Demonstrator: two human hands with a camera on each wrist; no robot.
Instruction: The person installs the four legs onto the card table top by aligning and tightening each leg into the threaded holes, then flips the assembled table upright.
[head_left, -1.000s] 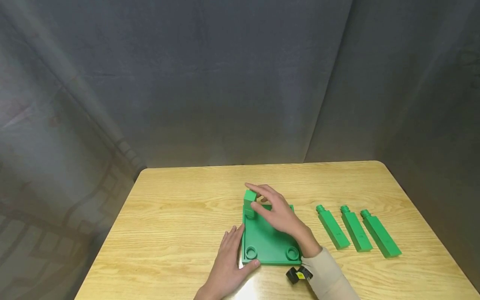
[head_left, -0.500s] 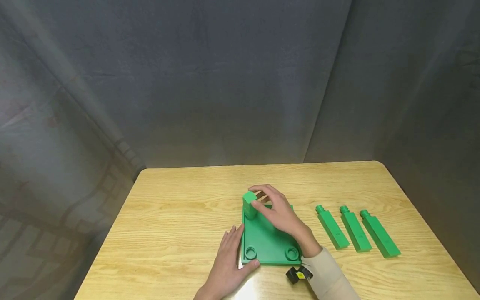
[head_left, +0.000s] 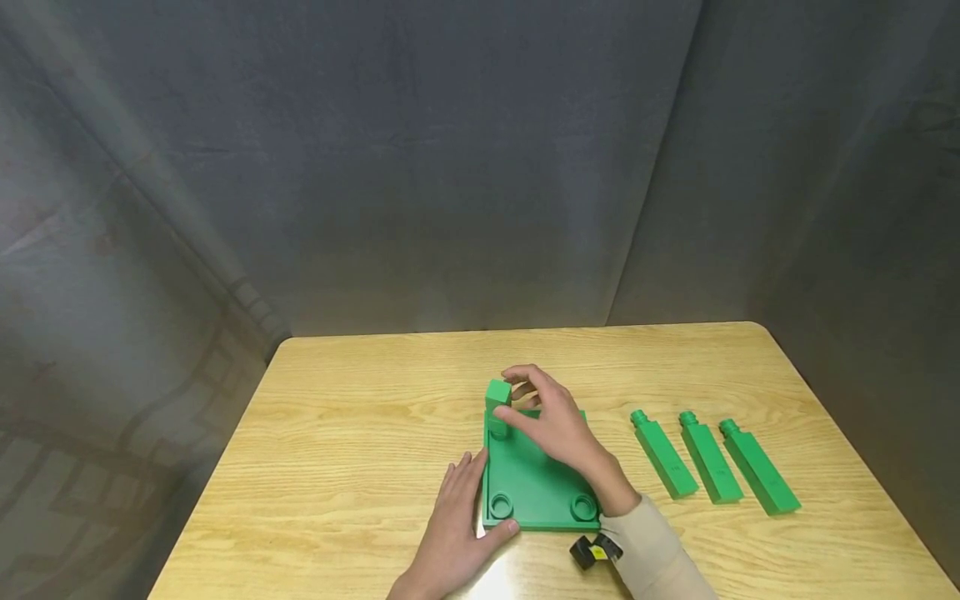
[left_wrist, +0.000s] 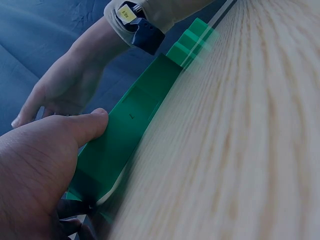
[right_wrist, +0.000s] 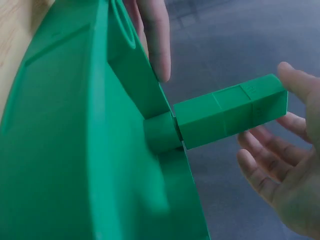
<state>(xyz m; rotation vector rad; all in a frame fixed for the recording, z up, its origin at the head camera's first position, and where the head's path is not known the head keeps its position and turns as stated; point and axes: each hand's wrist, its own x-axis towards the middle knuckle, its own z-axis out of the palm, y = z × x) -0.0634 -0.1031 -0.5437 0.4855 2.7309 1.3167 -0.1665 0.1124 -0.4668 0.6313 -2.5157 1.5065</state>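
Steadying the green plate (head_left: 536, 487) with my flat left hand (head_left: 457, 533), my right hand (head_left: 551, 425) pinches the upright peg (head_left: 497, 398) at centre frame.

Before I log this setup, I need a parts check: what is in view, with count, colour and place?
base: 1, green, on the table, near edge centre.
upright peg: 1, green, standing in the base's far left socket.
spare pegs: 3, green, lying side by side right of the base.
table: 1, light wood.
backdrop: grey cloth, behind the table.
left hand: flat against the base's near left corner.
right hand: fingers around the upright peg's top; wrist device black and yellow.
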